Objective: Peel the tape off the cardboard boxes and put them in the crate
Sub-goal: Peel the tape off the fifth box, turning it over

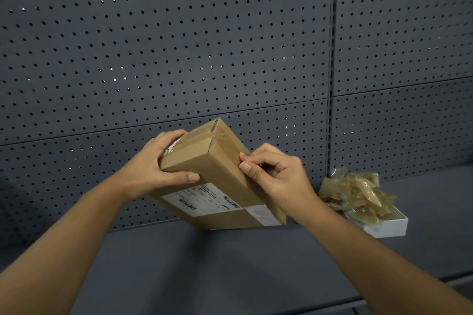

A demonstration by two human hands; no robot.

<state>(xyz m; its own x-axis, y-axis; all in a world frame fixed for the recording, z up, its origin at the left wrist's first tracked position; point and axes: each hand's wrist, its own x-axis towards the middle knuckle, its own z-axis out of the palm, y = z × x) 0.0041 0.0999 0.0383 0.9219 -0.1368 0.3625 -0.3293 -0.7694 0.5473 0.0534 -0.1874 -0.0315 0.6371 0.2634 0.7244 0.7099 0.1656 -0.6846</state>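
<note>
Grey pegboard wall (179, 46) fills the whole upper frame, dotted with rows of small holes, and a dark grey shelf (204, 263) runs across the bottom. Centre of the frame, there's the cardboard box (220, 179), tilted up on end, its lower corner down on the shelf near the back wall and its top leaning toward the pegboard. A white shipping label (204, 198) with barcodes sits on the face turned toward the camera, low on the box.

Left hand (158, 163) comes in from the lower left and has a firm hold: fingers curled over the upper left edge, thumb pressed flat across the near face. Right hand (276, 174) reaches in from the lower right, fingers bent, thumb and forefinger pinched together right at the box's right-hand edge, on the brown tape (230, 146) that runs up that side and over the top. Whether a strip is lifted there is too fine to tell.

Over at the right of the frame, a shallow white tray (391, 227) rests on the shelf, well apart from the box, heaped with crumpled tape scraps (358, 192), yellowish and shiny.
</note>
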